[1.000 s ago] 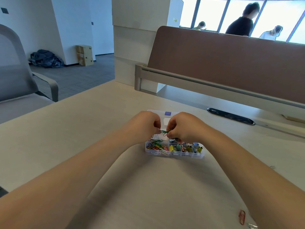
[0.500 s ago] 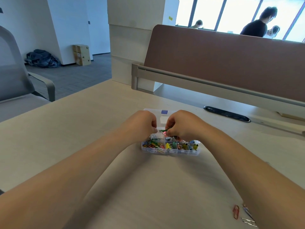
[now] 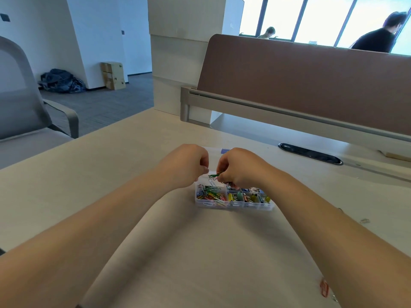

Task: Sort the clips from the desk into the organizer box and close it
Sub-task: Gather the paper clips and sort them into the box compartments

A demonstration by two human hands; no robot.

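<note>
A clear organizer box (image 3: 235, 204) lies open mid-desk, its compartments holding colourful paper clips and binder clips. Its lid (image 3: 214, 150) rests flat behind my hands. Just above the box's left half, my right hand (image 3: 241, 167) pinches a small tangle of green paper clips (image 3: 214, 175). My left hand (image 3: 189, 165) is curled, its fingertips pinched at the tangle's left end. A pale clip (image 3: 210, 181) hangs just beneath the tangle. A red clip (image 3: 324, 290) lies on the desk by my right forearm, and a small clip (image 3: 364, 220) lies farther right.
A brown divider panel (image 3: 311, 81) on a grey rail borders the desk's far side, with a black cable slot (image 3: 311, 153) in front of it. A grey chair (image 3: 26, 112) stands at the left. People are beyond the divider by the windows.
My hands stay over the box with the green clips; they have drawn slightly apart, and a pale clip now hangs below the tangle. A person beyond the divider has moved to the right.
</note>
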